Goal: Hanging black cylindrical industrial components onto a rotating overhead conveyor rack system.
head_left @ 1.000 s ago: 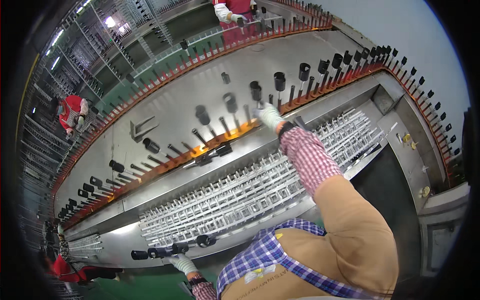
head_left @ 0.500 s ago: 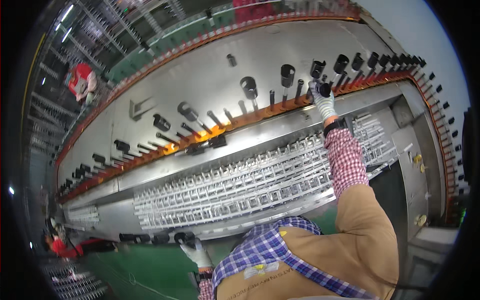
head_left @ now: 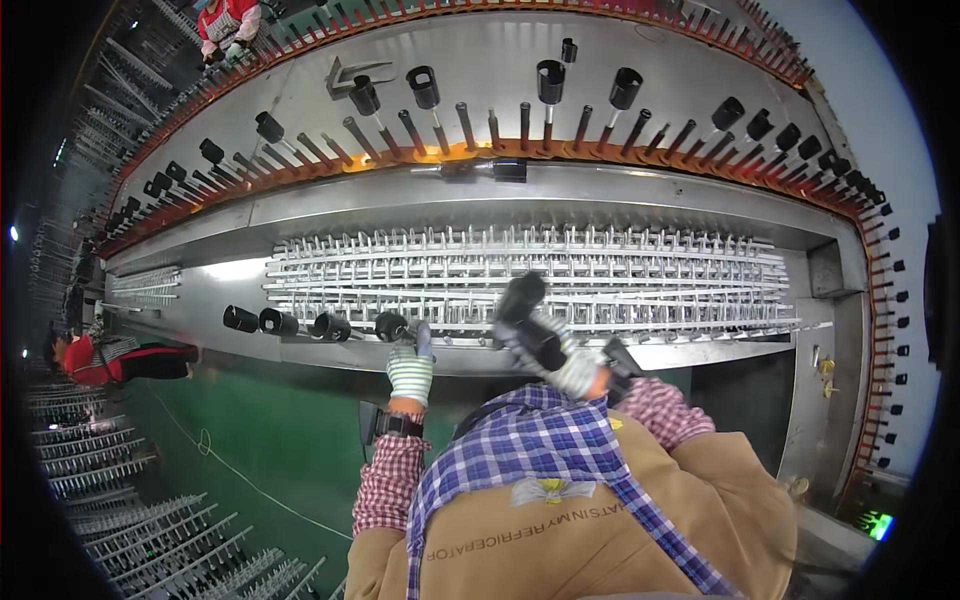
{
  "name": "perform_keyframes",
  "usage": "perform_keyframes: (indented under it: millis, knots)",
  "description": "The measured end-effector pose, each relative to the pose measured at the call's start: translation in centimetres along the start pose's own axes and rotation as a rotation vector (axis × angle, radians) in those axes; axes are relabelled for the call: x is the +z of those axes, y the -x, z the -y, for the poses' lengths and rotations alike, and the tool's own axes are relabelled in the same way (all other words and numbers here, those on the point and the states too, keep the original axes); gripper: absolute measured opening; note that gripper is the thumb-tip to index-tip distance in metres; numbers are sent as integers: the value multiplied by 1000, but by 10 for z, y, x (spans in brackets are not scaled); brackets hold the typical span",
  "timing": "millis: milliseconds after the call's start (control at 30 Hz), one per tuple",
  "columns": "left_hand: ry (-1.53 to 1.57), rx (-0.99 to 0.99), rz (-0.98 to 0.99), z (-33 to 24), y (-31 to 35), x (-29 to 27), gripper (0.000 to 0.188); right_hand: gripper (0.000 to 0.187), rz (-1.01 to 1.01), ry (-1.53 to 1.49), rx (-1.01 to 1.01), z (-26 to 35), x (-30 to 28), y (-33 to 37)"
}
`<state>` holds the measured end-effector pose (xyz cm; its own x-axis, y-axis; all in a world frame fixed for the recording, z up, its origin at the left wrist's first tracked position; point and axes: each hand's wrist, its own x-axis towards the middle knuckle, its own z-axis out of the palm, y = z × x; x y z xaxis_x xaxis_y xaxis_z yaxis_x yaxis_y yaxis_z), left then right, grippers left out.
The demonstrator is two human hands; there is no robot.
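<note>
My left hand [head_left: 409,372], in a striped work glove, is closed around a black open-ended cylinder [head_left: 391,326] at the tray's front edge. To its left, several similar black cylinders [head_left: 278,322] stand in a row along that edge. My right hand [head_left: 560,355], also gloved and smeared by motion, is in front of my apron. It grips a black cylinder [head_left: 524,294]; a second dark cylindrical shape lies against the same hand. Beneath and beyond the hands, a steel tray [head_left: 230,345] holds rows of silvery metal racks [head_left: 520,265].
Beyond the tray, an orange-edged conveyor [head_left: 560,150] carries upright spindles, some topped with black cylinders [head_left: 550,80]. A black and silver hand tool [head_left: 508,170] rests on the ledge. Co-workers [head_left: 228,28] are at far left. More racks [head_left: 180,540] stand at lower left.
My right hand has come back from the conveyor to in front of my apron, with black cylinders in it. My left hand stays at the tray's front edge. The view has turned.
</note>
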<state>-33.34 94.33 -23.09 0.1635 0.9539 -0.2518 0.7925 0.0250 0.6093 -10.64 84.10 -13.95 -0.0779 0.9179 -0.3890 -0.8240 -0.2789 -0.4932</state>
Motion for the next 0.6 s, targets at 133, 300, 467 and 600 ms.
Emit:
perform_keyframes:
  millis: [133, 300, 467, 600]
  knots:
    - [-333, -92, 72, 27, -18, 16, 64, 31, -102, 302, -217, -82, -32, -49]
    - [-262, 287, -145, -10, -12, -8, 63, 35, -184, 863, -572, -109, -66, -65]
    - [-187, 130, 57, -16, -18, -17, 64, 46, -313, 394, -261, -55, -19, 2]
    - [-100, 211, -51, -1, -18, -5, 58, 42, -566, 835, -79, -23, -39, 9]
